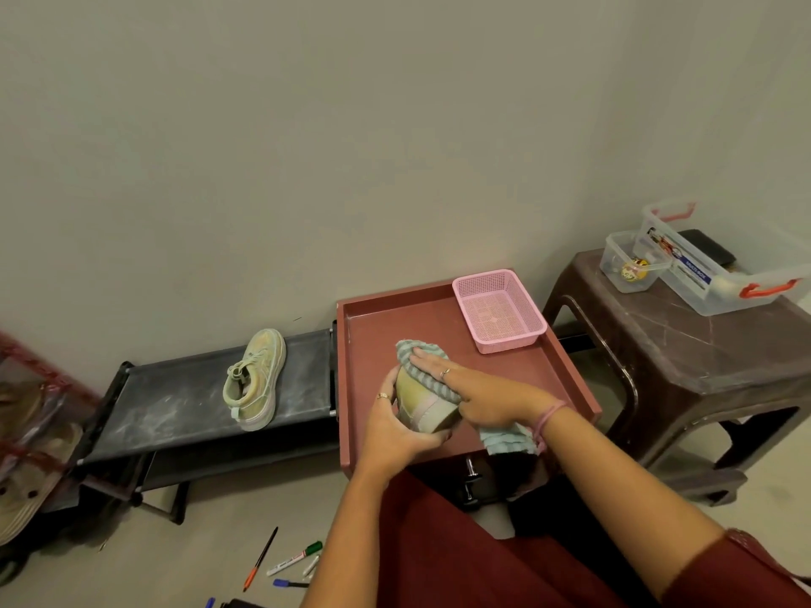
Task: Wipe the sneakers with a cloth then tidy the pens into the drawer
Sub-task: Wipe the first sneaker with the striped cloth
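Cupping the sneaker (423,403) in a curled left hand (397,425) grip, right hand (476,388) flat-fingered, pressing cloth (421,362) onto it.

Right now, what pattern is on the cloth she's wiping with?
The cloth has light green and grey stripes, seen best in the head view, the only one.

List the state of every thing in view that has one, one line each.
Pale green sneaker in hand: gripped by the left hand, being wiped.
Striped grey-green cloth: draped over that sneaker, pressed by the right hand.
Second pale green sneaker: upright on the black rack shelf, untouched.
Pink plastic mesh basket: empty.
Marker pens: scattered on the floor.
Clear plastic storage box with red handles: lid off.
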